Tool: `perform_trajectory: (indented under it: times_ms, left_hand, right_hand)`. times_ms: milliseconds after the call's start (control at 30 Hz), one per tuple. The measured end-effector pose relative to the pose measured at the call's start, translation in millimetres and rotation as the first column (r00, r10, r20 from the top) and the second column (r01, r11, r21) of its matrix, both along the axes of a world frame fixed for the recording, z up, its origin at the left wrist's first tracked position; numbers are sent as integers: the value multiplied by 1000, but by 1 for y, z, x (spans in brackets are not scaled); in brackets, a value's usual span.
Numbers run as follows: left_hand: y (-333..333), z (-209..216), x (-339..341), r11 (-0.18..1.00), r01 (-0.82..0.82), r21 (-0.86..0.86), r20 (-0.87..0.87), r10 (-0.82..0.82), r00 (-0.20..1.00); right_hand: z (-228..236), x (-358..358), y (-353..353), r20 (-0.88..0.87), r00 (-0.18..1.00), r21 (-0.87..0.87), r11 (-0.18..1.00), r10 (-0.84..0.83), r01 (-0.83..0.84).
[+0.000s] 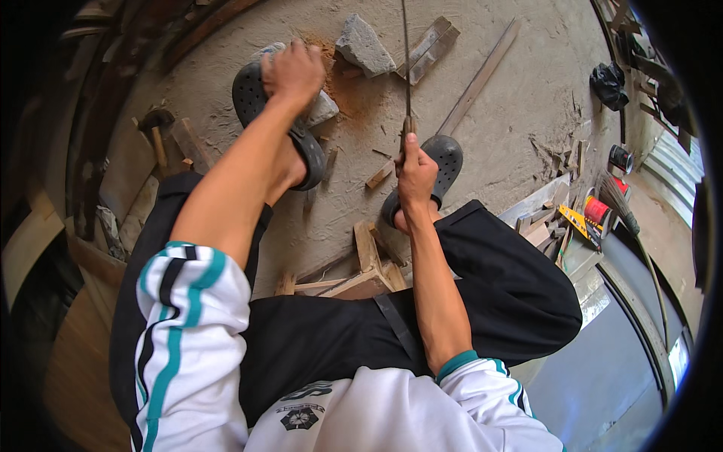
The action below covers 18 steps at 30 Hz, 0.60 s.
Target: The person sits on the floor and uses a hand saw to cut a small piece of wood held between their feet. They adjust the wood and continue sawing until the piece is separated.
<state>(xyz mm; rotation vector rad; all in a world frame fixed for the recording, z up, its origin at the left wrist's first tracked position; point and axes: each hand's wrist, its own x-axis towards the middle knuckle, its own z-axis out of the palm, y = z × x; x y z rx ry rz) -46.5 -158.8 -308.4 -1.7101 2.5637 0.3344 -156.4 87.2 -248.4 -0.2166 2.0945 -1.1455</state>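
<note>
Fingers of right hand (417, 179) wrapped tight round the handle of a long thin-bladed hand tool (407, 71); thumb lies along the handle. Blade seen edge-on, so exact type unclear; it runs from my fist away from me, out past the top edge of view, crossing the left end of a wood block (433, 51). Right fist sits just beside my right black clog (446, 164) in this view.

Left hand (292, 73) is out at the toe end of my left black clog (248, 92), fingers curled, a bit blurred; can't tell how far they're closed or whether they have hold of anything. Pale grey chunk (322, 110) shows just beside that wrist.

Orange-brown powder (352, 96) spread on the rough floor (520, 113) right of the left hand, rough concrete lump (363, 47) at its far side. Long wood strip (482, 74) slants away beyond right clog; small wood offcut (379, 175) lies left of that clog. Wooden frame (360, 285) partly visible near my lap. Hammer (159, 143) far left, wooden handle, dark head. Right side: black plastic bag (608, 85), red-and-yellow can (597, 212), yellow tool (576, 223) near the can.
</note>
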Motion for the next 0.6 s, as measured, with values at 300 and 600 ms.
perform_trajectory:
  times_ms: [300, 600]
  left_hand:
    - [113, 30, -31, 636, 736, 231, -210, -707, 676]
    - [5, 22, 7, 972, -28, 231, -304, 99, 948]
  right_hand:
    - [8, -2, 44, 53, 998, -181, 983, 37, -27]
    - [59, 46, 39, -192, 935, -205, 920, 297, -334]
